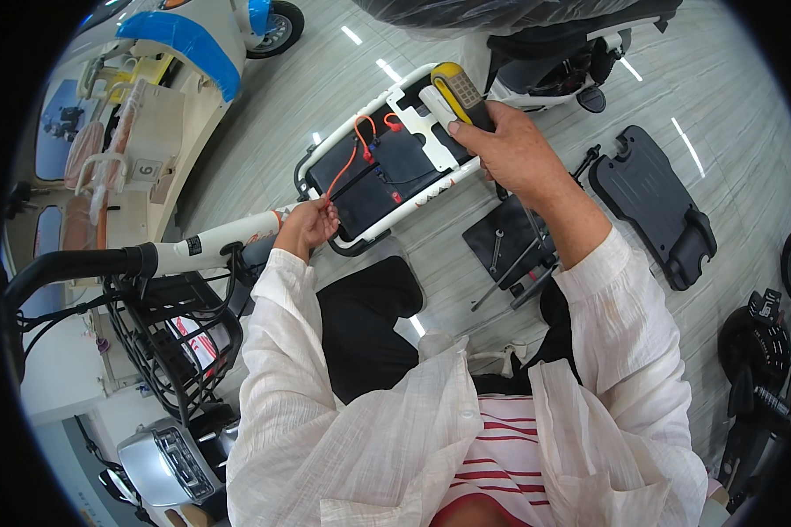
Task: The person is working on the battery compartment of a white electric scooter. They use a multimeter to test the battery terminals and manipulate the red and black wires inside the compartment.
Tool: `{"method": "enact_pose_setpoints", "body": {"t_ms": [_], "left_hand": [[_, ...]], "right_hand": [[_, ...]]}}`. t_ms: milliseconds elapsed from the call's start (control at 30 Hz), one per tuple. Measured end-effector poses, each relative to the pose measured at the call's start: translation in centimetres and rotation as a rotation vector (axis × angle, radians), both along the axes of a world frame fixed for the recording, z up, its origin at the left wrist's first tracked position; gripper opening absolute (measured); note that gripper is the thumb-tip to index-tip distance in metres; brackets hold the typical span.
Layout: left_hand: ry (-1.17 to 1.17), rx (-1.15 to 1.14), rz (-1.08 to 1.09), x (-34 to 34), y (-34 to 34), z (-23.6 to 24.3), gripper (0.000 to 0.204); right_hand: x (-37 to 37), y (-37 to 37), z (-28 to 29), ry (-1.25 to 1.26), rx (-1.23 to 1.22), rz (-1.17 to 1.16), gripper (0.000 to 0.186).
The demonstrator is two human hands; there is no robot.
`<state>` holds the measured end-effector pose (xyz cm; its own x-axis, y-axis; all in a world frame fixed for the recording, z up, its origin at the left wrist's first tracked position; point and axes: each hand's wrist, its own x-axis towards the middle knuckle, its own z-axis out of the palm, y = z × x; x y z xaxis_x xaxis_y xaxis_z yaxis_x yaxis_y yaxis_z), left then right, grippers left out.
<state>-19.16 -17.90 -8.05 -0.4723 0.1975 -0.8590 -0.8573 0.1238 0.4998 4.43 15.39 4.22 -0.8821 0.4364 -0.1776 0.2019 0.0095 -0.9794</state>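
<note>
In the head view, the end of an orange wire is pinched between the thumb and fingertips of the left hand, which are drawn close together at the near left part of a white-railed frame. From these fingertips the wire is run up and away, over the black batteries that are set inside the frame. A yellow-and-black device is gripped by the right hand – thumb laid along the near side, the other fingers mostly hidden behind it. The device is held above a white plate at the frame's right end; whether the two are touching cannot be told.

The batteries are bordered by the rails on both long sides, and the right end is partly covered by the plate. Between the two hands, the battery tops are left uncovered. To the left, the left hand is closely bordered by a white tube. Open floor is seen beyond the far rail, while on the near right the floor is taken up by a spanner and – farther right – a black panel.
</note>
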Motion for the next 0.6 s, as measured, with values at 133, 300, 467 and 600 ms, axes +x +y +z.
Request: {"method": "enact_pose_setpoints", "body": {"t_ms": [133,300,467,600], "left_hand": [[0.208,-0.019,-0.047,0.6,0.0,0.7,0.020],[0.517,-0.067,-0.208,0.9,-0.1,1.1,0.024],[0.675,-0.180,-0.378,1.3,0.7,2.1,0.031],[0.575,-0.074,-0.281,2.3,1.8,2.6,0.036]], "right_hand": [[0.0,0.2,0.1,-0.024,0.013,0.005,0.043],[-0.2,-0.3,0.2,-0.017,0.012,0.002,0.044],[-0.3,-0.2,0.0,-0.012,-0.003,0.012,0.043],[-0.5,0.0,-0.8,0.019,0.016,0.016,0.043]]}}
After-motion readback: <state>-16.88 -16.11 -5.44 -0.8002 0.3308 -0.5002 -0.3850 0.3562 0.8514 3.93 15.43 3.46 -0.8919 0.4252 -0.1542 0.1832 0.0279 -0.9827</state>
